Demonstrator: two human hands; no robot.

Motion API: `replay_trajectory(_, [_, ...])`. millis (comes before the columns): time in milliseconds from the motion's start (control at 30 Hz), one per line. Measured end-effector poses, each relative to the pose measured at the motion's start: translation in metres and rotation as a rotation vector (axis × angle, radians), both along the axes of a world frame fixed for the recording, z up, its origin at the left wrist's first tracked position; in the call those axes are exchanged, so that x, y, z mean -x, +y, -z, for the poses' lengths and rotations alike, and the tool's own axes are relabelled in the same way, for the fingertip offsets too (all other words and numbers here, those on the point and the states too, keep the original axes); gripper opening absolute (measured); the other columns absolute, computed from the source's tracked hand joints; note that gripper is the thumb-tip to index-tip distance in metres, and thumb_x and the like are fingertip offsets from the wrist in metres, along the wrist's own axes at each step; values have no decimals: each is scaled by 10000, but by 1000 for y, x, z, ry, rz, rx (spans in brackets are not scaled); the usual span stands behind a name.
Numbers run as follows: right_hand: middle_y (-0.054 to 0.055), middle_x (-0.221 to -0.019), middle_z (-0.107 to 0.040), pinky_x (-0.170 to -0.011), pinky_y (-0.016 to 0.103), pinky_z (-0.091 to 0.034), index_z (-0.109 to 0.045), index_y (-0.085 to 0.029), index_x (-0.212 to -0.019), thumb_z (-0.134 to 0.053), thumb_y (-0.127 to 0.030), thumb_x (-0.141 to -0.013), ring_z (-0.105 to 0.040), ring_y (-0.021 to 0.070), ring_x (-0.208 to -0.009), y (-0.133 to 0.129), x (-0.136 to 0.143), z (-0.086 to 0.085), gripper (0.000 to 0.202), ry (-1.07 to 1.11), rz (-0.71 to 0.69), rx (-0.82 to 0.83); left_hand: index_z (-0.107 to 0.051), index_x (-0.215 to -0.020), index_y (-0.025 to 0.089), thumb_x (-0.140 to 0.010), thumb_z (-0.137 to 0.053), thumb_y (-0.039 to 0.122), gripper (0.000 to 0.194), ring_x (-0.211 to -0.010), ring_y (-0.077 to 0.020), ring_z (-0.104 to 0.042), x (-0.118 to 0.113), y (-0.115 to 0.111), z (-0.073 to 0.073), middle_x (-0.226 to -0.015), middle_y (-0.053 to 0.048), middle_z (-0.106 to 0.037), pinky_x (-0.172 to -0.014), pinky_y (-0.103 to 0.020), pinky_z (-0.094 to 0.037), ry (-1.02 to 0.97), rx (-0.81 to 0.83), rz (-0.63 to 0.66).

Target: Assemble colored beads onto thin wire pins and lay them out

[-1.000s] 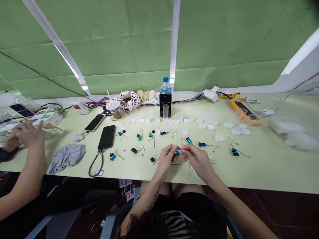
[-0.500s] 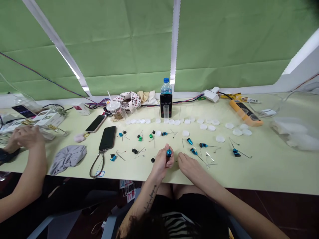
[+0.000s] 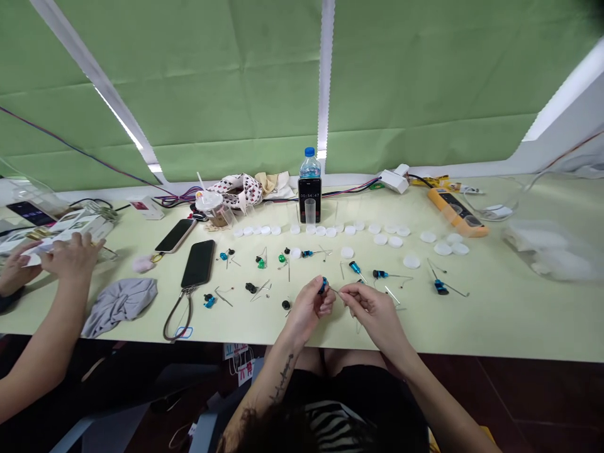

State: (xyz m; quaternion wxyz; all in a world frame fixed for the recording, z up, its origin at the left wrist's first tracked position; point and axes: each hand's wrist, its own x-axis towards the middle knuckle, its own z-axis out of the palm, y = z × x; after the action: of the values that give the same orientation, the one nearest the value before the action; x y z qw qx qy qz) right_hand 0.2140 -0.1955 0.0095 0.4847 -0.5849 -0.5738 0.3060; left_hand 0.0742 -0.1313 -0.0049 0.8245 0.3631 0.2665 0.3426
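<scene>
Small piece [image 3: 323, 286], glossy blue, partly covered

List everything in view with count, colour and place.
Curtain panels: several, green, background
Table: one, pale yellowish, centre
Water bottle: one, clear, blue cap, back centre
Stopwatch phone: one, black, before bottle
Other phones: three, dark, left
Cables: several, multicoloured, back edge
Round lids: about twenty, white, middle
Clear cups: several, colourless, near lids
Drink cup: one, brown contents, back left
Knotted cloth: one, grey, front left
Device: one, orange and black, back right
Plastic bag: count unclear, translucent, right
Small rodded parts: about ten, blue, green or black, tabletop
Co-worker's hands: two, far left
Left hand: one, holding blue part, centre
Right hand: one, pinching thin rod, centre
</scene>
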Motion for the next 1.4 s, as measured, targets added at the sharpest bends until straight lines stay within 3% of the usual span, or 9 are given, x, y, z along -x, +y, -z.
replay_trajectory(167, [36,-780,-611,-544,266,-506,-630,-201,-909,-492,-390,-882,-553,124,-546,1,5,2,236,-24,27,-74,-513,-808,132,-853,-445,535,411,-543,-72,-290,3,-6,-4,-637,19,-374,-495,-209,-244,81,-128,-95])
replay_trajectory(300, [36,-761,-602,-495,246,-512,-618,-196,-851,-488,-367,-886,-553,120,-541,1,11,3,217,-43,77,-114,-515,-901,153,-879,-423,498,358,-550,-82,-299,4,-8,-7,-626,26,-372,-517,-219,-240,130,-221,-107])
replay_trajectory(733, [16,-706,-603,-461,235,-511,-601,-193,-829,-500,-343,-886,-549,107,-494,-3,15,6,190,0,77,-70,-454,-869,169,-890,-362,521,365,-567,-99,-320,3,-7,-4,-628,25,-372,-555,-235,-269,243,-348,-100])
replay_trajectory(833, [18,-722,-606,-474,229,-493,-593,-195,-838,-467,-313,-908,-543,102,-501,-5,16,4,187,-113,79,-96,-443,-851,174,-903,-327,513,362,-580,-107,-325,5,-8,-5,-627,28,-352,-562,-241,-276,315,-439,-99])
replay_trajectory(967, [27,-707,-607,-528,246,-459,-607,-180,-845,-423,-232,-929,-562,120,-560,-7,18,3,208,-473,102,-236,-433,-808,184,-908,-326,497,346,-597,-110,-309,7,-11,-6,-630,36,-310,-576,-242,-283,464,-568,-125])
replay_trajectory(1100, [65,-803,-644,-624,274,-478,-631,-168,-962,-412,-145,-920,-614,161,-696,-8,18,12,225,-713,101,-384,-402,-768,189,-887,-370,507,341,-598,-105,-294,7,-14,-4,-639,39,-297,-566,-225,-289,479,-550,-89])
replay_trajectory(1233, [108,-1082,-603,-717,298,-521,-557,-199,-1161,-468,-236,-910,-639,174,-810,-9,13,19,269,-466,129,-352,-352,-734,191,-896,-365,481,332,-586,-95,-280,7,-14,-1,-647,43,-270,-549,-209,-280,347,-459,-102])
replay_trajectory(1300, [94,-998,-611,-599,279,-529,-523,-193,-1172,-468,-321,-910,-629,142,-658,-9,11,19,297,-248,173,-198,-358,-743,190,-906,-360,457,313,-599,-97,-291,7,-14,1,-651,40,-280,-554,-211,-275,345,-477,-147])
replay_trajectory(1400, [11,-709,-592,-464,238,-480,-553,-184,-1028,-439,-348,-920,-552,112,-489,-8,11,19,227,-50,151,-37,-376,-745,186,-914,-359,438,304,-607,-102,-301,6,-15,3,-644,37,-300,-562,-221,-270,407,-540,-185])
